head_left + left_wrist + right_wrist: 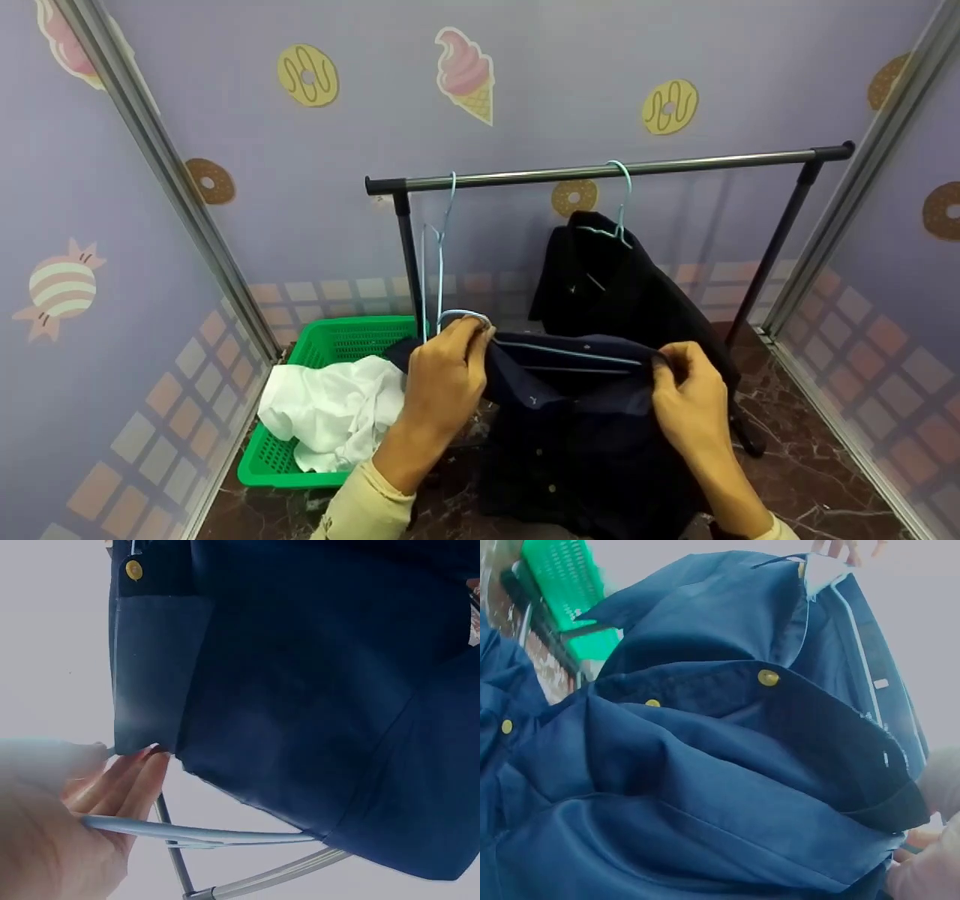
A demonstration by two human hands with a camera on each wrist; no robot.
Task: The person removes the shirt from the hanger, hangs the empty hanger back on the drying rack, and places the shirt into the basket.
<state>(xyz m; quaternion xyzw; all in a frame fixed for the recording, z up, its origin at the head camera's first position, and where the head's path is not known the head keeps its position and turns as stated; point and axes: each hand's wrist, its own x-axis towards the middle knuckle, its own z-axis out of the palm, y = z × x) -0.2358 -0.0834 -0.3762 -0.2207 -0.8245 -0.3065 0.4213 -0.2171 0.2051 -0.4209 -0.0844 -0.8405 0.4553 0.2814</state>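
Shirt of navy cloth (581, 442): held up in front of the person by its neck edge, spread from hand to hand; its front hangs down below, with small yellow buttons; a small pale mark shows on the cloth near the collar.
Hanger of slim light-blue rod (568, 352): runs across the shirt's neck opening, inside the collar; much of it is hidden by cloth.
Left hand (446, 367): thumb and fingers clamped on the shirt's edge; in the left wrist view a light-blue rod also crosses the palm.
Right hand (694, 405): thumb and fingers pinched together on the opposite side of the neck edge.
Rack with a silvery metal rail and black posts (525, 177): stands beyond the hands, before a lilac wall printed with sweets (360, 150); a bare light-blue hanger (441, 270) is hooked near its left end, turned nearly edge-on.
Black collared garment (615, 300): hangs from the same rail on another light-blue hanger (625, 196), behind the shirt and partly hidden by it.
Basket of green perforated plastic (259, 457): sits left of the left hand, on a dark brown marbled floor (810, 457); crumpled white cloth (337, 412) lies in it, partly over the front rim.
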